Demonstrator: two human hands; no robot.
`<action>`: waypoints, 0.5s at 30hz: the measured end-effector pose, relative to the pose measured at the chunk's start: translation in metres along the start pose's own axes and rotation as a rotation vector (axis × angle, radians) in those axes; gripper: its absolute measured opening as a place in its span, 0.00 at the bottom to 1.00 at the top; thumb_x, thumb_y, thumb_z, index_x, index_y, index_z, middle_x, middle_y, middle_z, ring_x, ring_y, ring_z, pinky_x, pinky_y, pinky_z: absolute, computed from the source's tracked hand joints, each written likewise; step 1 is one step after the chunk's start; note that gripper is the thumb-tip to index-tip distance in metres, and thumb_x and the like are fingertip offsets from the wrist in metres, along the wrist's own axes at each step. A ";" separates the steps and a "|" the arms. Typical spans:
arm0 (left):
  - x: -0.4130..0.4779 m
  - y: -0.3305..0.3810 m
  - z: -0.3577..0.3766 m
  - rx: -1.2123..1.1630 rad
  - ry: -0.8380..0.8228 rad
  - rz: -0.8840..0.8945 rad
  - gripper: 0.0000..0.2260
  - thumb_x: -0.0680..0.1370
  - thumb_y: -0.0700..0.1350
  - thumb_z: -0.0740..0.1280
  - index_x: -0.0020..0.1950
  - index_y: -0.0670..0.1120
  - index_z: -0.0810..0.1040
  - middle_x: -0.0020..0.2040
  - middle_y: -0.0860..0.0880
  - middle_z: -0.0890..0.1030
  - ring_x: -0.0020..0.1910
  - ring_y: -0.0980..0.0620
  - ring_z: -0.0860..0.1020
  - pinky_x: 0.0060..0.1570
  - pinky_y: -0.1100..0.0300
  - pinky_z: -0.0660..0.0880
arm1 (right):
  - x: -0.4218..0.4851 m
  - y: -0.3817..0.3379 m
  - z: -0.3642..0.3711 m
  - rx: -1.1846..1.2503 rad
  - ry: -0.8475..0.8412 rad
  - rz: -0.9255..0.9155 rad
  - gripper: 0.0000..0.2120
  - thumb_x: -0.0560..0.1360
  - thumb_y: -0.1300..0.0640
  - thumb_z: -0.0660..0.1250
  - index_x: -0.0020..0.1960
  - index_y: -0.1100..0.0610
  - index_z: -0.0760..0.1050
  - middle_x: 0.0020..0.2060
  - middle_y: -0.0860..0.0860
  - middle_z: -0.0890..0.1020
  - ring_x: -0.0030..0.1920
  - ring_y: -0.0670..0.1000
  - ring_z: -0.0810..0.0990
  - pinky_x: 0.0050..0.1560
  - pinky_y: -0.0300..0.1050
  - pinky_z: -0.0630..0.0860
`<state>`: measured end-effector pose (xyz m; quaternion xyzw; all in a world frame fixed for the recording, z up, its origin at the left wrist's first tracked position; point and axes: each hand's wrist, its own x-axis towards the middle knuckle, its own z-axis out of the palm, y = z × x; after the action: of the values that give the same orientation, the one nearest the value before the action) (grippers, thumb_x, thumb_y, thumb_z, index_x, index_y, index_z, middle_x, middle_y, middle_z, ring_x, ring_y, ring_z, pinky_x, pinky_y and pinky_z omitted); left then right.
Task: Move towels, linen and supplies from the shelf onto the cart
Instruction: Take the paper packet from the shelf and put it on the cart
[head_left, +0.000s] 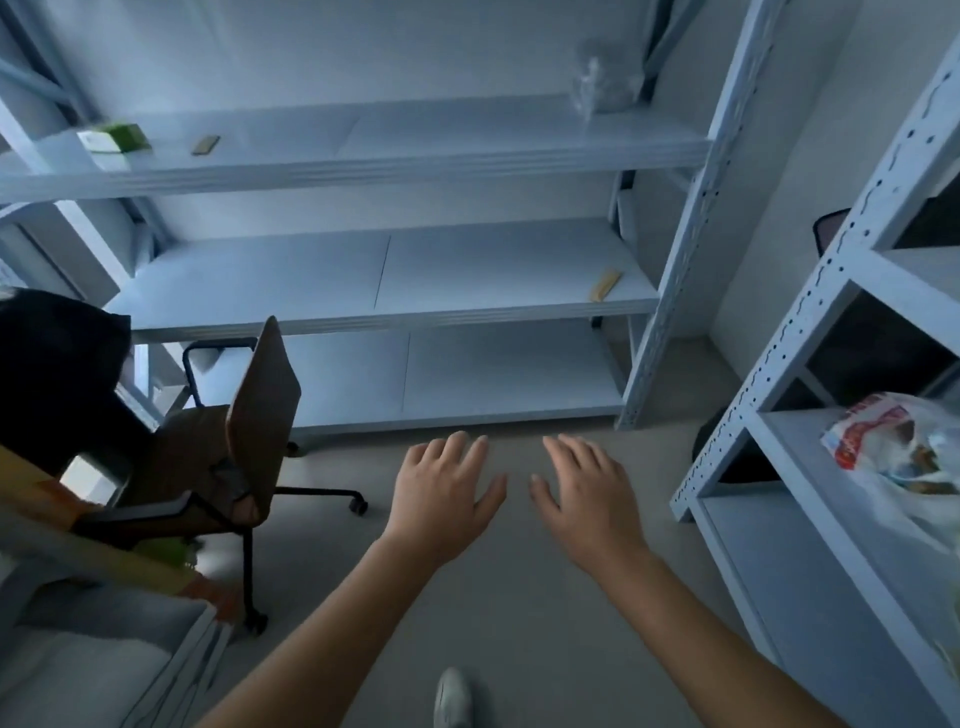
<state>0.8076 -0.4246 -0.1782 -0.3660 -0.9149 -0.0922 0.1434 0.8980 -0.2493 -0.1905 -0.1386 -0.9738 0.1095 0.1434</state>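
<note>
Green box (117, 137) sits on the upper shelf (415, 156), well apart from left hand (441, 493) and right hand (587, 493); both grips spread.

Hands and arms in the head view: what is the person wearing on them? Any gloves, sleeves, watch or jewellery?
Nothing is worn on them. The left hand and the right hand have no gloves, and no ring, watch or bracelet shows. The forearms are uncovered down to the frame's lower edge, so no sleeve is in view.
</note>
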 end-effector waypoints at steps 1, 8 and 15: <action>0.023 -0.007 0.011 -0.004 0.005 0.001 0.22 0.80 0.61 0.56 0.62 0.48 0.77 0.55 0.50 0.80 0.50 0.45 0.79 0.52 0.51 0.72 | 0.022 0.006 0.008 -0.004 -0.003 0.007 0.29 0.78 0.42 0.52 0.69 0.57 0.73 0.65 0.53 0.78 0.66 0.56 0.74 0.65 0.54 0.72; 0.187 -0.054 0.078 -0.060 -0.012 0.073 0.22 0.79 0.61 0.57 0.63 0.47 0.77 0.55 0.48 0.80 0.49 0.44 0.79 0.49 0.50 0.74 | 0.173 0.052 0.047 -0.053 -0.027 0.096 0.27 0.76 0.43 0.53 0.69 0.56 0.72 0.64 0.51 0.78 0.66 0.54 0.73 0.64 0.53 0.72; 0.350 -0.050 0.122 -0.109 0.008 0.224 0.21 0.79 0.60 0.59 0.61 0.47 0.78 0.55 0.46 0.81 0.48 0.42 0.81 0.48 0.50 0.75 | 0.296 0.115 0.048 -0.076 0.025 0.219 0.27 0.77 0.41 0.52 0.66 0.56 0.73 0.60 0.51 0.78 0.63 0.54 0.75 0.58 0.53 0.74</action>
<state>0.5066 -0.2020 -0.1807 -0.4728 -0.8613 -0.1267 0.1365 0.6385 -0.0606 -0.1911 -0.2509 -0.9544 0.0858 0.1373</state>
